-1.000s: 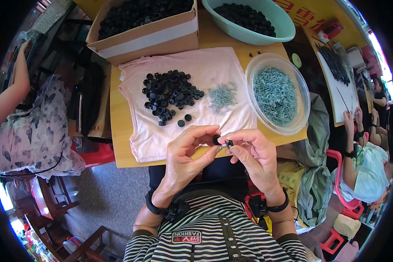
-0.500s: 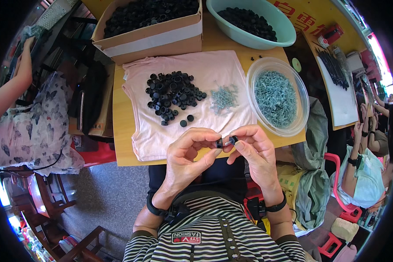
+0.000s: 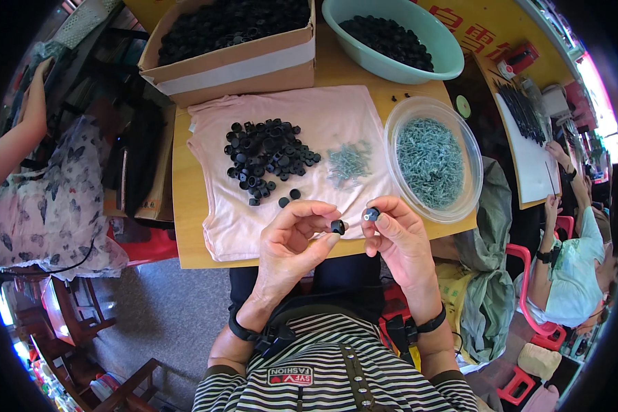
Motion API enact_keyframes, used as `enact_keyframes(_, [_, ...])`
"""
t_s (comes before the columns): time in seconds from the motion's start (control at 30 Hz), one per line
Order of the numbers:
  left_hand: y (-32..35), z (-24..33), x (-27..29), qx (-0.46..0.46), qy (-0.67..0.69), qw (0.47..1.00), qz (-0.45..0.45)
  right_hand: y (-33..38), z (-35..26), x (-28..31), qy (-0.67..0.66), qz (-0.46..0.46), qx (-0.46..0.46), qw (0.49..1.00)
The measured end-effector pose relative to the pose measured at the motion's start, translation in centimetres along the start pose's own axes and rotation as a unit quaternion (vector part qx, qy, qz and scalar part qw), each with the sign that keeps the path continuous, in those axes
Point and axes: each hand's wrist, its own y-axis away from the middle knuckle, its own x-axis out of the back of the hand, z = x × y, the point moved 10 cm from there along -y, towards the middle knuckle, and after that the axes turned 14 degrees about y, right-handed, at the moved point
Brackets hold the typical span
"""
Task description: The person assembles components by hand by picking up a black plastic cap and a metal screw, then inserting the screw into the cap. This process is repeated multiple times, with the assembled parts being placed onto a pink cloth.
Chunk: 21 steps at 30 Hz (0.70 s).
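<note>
Between the thumb and forefinger of my left hand (image 3: 292, 237) is a black plastic cap (image 3: 337, 227), its hollow end turned to the right. My right hand (image 3: 404, 237) pinches a second black piece (image 3: 371, 214) with a small pale spot on it, perhaps a screw end. A short gap parts the two pieces, above the front edge of a pink cloth (image 3: 213, 220). Loose black caps (image 3: 271, 154) lie heaped on the cloth beyond my left hand. Beyond my right hand is a small pile of silvery screws (image 3: 349, 162).
A clear round tub (image 3: 475, 175) of screws stands on the wooden table (image 3: 189, 199) at right. Behind are a cardboard box (image 3: 244, 69) and a mint-green basin (image 3: 453, 58), both holding black caps. Other people sit at left and far right, near a red stool (image 3: 518, 384).
The two black pieces have come apart; a screw showed between them before. My right hand has turned its piece, and my left hand has shifted slightly left. The view has shifted a little.
</note>
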Motion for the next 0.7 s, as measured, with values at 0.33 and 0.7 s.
enact_keyframes(0.33, [-0.8, -0.1, -0.3, -0.026, 0.054, 0.998, -0.024, -0.3, -0.4, 0.5, -0.031, 0.012, -0.006, 0.999])
enact_keyframes(0.7, [-1.2, -0.3, -0.6, -0.026, 0.068, 0.997, -0.029, -0.4, -0.9, 0.4, -0.073, -0.003, -0.01, 0.997])
